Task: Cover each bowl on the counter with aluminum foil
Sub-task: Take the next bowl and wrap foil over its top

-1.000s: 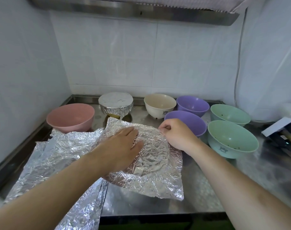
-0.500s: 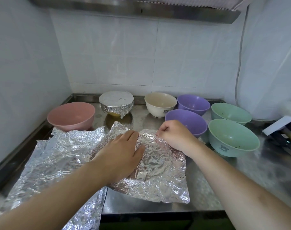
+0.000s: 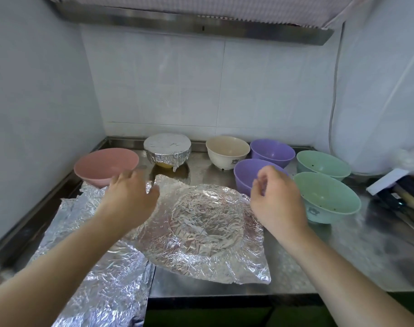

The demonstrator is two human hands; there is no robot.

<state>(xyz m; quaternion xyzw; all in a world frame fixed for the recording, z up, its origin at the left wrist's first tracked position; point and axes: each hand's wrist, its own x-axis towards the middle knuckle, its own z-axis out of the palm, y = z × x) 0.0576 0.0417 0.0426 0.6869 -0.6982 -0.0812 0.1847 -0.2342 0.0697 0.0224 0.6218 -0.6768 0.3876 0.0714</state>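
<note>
Seven bowls sit on the steel counter [image 3: 319, 267], L to R: pink bowl [image 3: 102, 165], foil-wrapped bowl [image 3: 167, 149] at the back wall, cream bowl [image 3: 227, 151], two purple bowls [image 3: 273, 151] [image 3: 247, 172], two green bowls [image 3: 322, 162] [image 3: 328, 197]. Cream & near green one carry a small dark print low on the side, too small to read. Far L, a long crinkled foil strip [image 3: 92, 267] runs from the pink bowl toward the front edge. Overlapping it, a foil sheet [image 3: 201, 230] lies mid-counter, roughly square, corner pointing front-right, w/ a round rim shape pressed into it; whatever is under it is hidden. Left hand [image 3: 130, 197] hovers at the sheet's back-left edge, fingers spread & relaxed, holding nothing. Right hand [image 3: 275, 199] hovers at its right edge, fingers loosely curled, nothing in them.
</note>
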